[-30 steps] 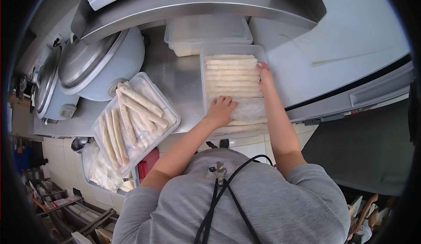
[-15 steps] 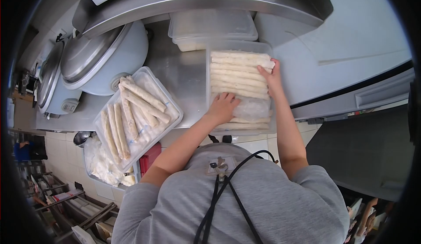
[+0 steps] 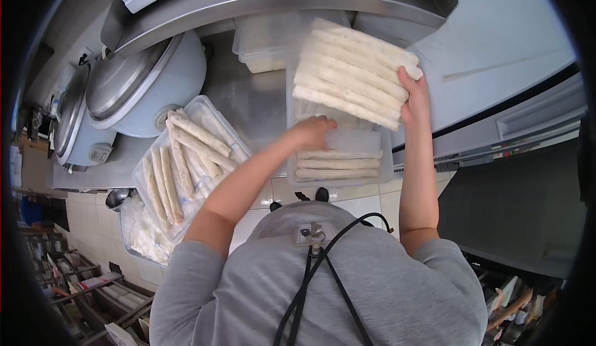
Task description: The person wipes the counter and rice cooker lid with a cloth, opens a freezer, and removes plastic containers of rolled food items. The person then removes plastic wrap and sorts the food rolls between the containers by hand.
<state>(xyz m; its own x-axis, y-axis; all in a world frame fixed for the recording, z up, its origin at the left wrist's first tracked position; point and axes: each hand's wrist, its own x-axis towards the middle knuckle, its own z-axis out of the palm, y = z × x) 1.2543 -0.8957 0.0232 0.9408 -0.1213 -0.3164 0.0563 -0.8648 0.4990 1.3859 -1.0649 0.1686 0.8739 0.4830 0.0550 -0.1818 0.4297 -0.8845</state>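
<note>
My right hand (image 3: 416, 94) is closed on the right end of a row of pale, floury dough sticks (image 3: 357, 69), stuck side by side like a slab. The slab is lifted and tilted above a clear plastic container (image 3: 386, 169). Lower in that container lie a few more dough sticks (image 3: 338, 164), beside a translucent plastic sheet (image 3: 354, 140). My left hand (image 3: 313, 133) is over the container, by the edge of the sheet. Its fingers are bent and smeared by motion; whether they grip the sheet I cannot tell.
Left of the container, a plastic tray (image 3: 248, 147) bears several loose sticks. Beneath it is a tub of white, floury material (image 3: 146, 234). Two large lidded cookers (image 3: 146, 79) stand at the left on the steel counter (image 3: 239, 97). A lidded plastic box (image 3: 264, 57) sits behind, under a steel ledge (image 3: 279, 4).
The row of dough sticks has come up out of the container in my right hand and now tilts. My left hand has shifted slightly up from the plastic sheet's left end.
</note>
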